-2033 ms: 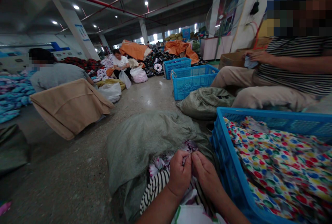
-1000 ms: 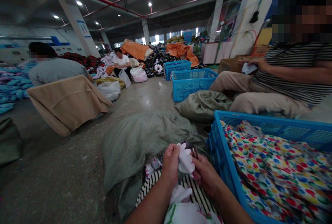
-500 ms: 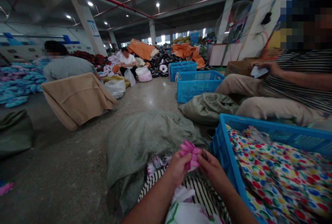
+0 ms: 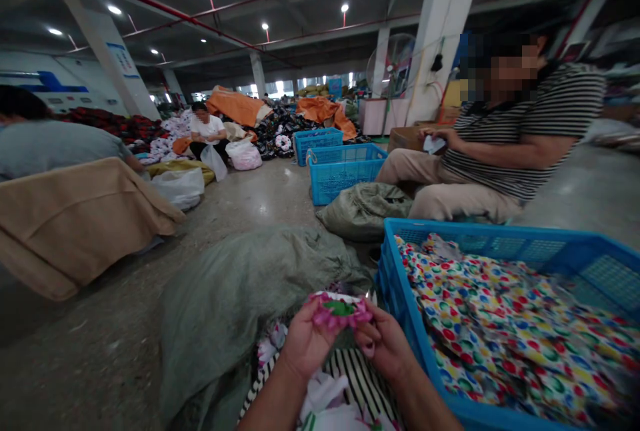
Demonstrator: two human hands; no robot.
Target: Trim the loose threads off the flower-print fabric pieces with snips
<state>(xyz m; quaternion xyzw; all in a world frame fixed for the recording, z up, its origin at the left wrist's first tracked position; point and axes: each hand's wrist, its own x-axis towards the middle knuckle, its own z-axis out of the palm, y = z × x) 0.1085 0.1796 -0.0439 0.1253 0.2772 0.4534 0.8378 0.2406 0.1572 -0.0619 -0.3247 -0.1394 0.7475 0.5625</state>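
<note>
Head view: left hand and right hand close narrowly on a pink flower cloth, just left of the blue crate rim. Right hand has little room before that edge; grey-green sack lies further left.

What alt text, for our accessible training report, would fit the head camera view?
The left hand and right hand hold a pink fabric piece above striped cloth. A blue plastic crate of polka-dot fabric stands to the right, a grey-green woven sack to the left. Beyond, a seated person wears a striped shirt.
</note>
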